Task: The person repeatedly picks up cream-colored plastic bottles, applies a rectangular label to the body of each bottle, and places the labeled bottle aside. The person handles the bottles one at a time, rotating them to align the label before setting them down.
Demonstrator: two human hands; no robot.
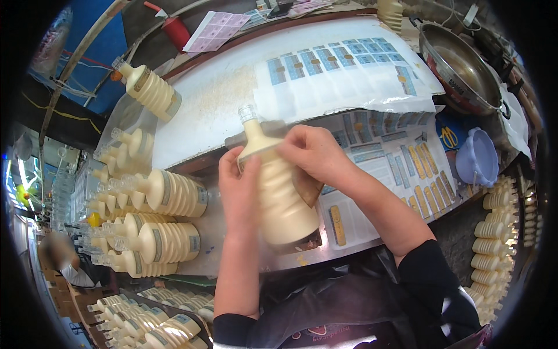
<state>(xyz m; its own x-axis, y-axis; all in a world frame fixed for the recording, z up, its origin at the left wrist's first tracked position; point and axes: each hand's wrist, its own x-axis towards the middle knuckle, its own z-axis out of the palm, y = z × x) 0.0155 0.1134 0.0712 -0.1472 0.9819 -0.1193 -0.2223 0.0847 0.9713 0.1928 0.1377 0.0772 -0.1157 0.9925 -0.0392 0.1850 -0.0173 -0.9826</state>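
Cream, ribbed, clear-necked bottle [279,200] | long axis aslant, neck toward white table [197,116] | left fingers [229,163] clamp it; right fingers [299,136] bunched together

Left hand [237,181] and right hand [318,152] touch a bottle [283,212] over the table's [204,256] near edge; more bottles [168,192] line its left.

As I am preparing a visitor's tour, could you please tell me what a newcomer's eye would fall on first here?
The cream, ribbed bottle at the centre, between the left hand and right hand, would probably come first. Similar bottles clustered at the left and gold labels laid out right of centre would follow.
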